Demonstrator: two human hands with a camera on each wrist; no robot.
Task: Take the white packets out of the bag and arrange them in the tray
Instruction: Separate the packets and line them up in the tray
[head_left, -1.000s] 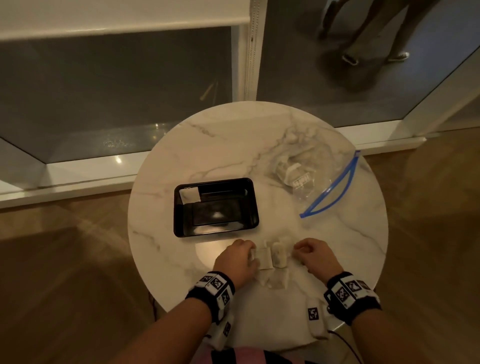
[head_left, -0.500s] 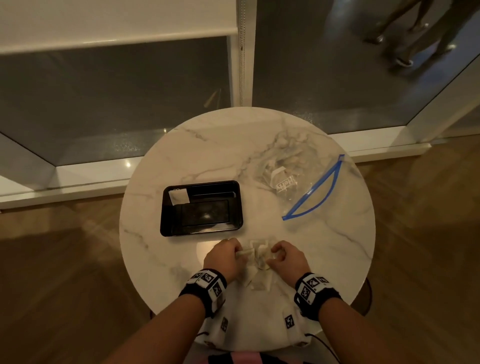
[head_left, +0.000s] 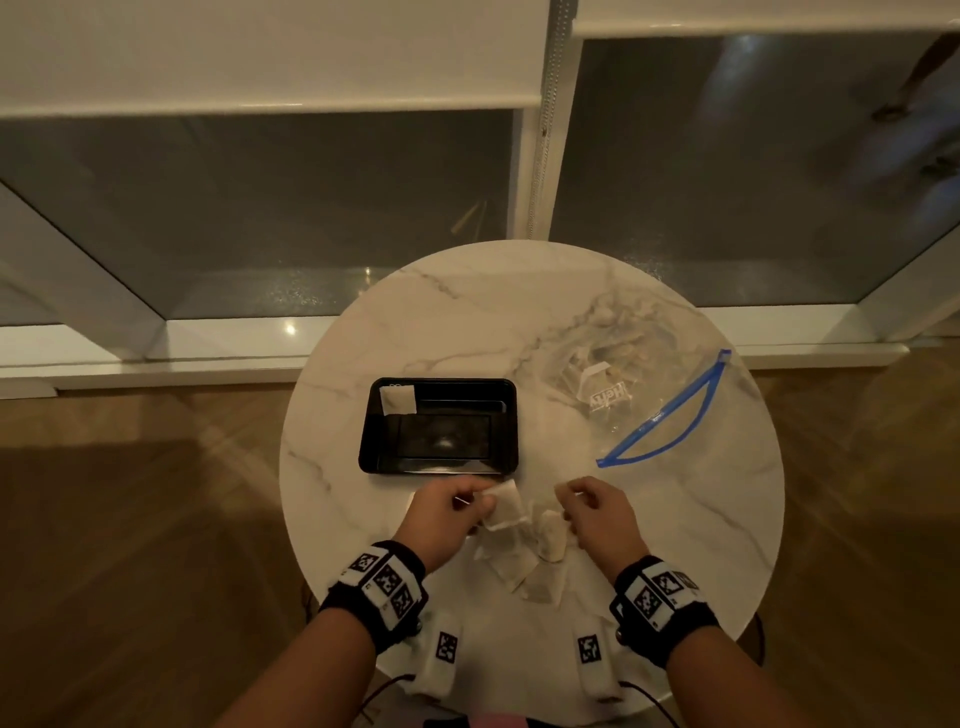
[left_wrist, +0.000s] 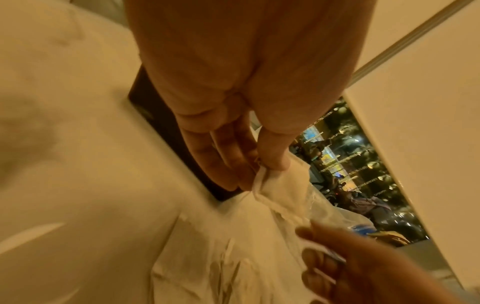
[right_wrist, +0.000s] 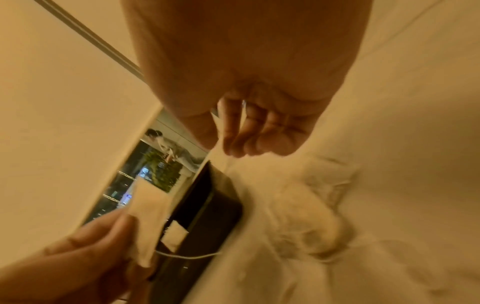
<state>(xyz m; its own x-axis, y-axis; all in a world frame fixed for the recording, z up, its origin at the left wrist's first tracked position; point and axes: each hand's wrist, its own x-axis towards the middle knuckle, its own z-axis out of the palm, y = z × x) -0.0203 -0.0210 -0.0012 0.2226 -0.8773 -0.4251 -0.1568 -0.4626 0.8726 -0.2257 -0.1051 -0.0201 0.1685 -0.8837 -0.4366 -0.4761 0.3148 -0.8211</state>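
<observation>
Dim warm light falls on a round marble worktop (head_left: 675, 519) set before a dark window. At its near edge the left hand (head_left: 441, 519) is seen in a pinching grip: thumb and fingers (left_wrist: 275, 156) are closed on the corner of one white packet (head_left: 504, 512), which is held just off the surface, tilted, with its free end toward the right hand. A thin string (right_wrist: 187, 256) hangs from this packet. The right hand (head_left: 597, 519) is curled with thumb and fingertips (right_wrist: 233, 144) drawn together; something thin and pale seems to be nipped between them, but what it is cannot be made out. Between and just nearer than the two hands a loose heap of further packets (head_left: 535, 571) lies on the worktop, some overlapping, with one puffed packet (right_wrist: 309, 222) directly under the right hand.

Just beyond the left hand a black tray (head_left: 441, 460) is placed, its near rim close to the knuckles. One packet in the tray (head_left: 398, 400) lies flat in the far left corner. To the right of the tray, well apart from it, a clear bag (head_left: 623, 395) with a blue zip edge (head_left: 670, 426) lies flat and open, its mouth turned toward the right edge of the worktop; pale packets can be seen through the plastic, but their number cannot be told. Black wristbands (head_left: 379, 587) with printed square markers are worn on both wrists.
</observation>
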